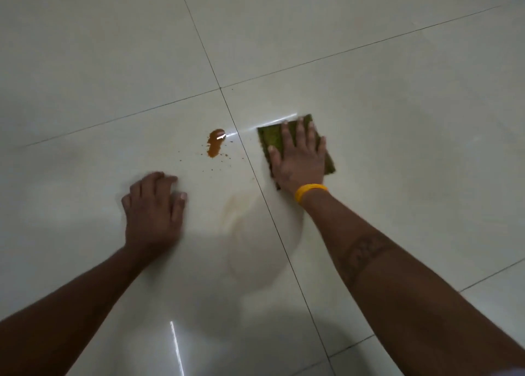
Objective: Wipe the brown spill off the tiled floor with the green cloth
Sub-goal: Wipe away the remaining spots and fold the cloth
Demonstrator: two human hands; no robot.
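A small brown spill [215, 144] lies on the pale tiled floor [113, 63], with tiny droplets scattered around it. To its right, across a grout line, the green cloth [271, 138] lies flat on the floor. My right hand [299, 159], with a yellow band at the wrist, presses flat on the cloth with fingers spread and covers most of it. My left hand [154, 209] rests on the floor below and left of the spill, fingers apart, holding nothing. A faint brownish smear [235, 208] shows on the tile between my hands.
Glossy large tiles stretch all around, divided by dark grout lines that cross just above the spill [221, 88]. Bright light reflections streak the floor near the cloth and at the bottom of the view.
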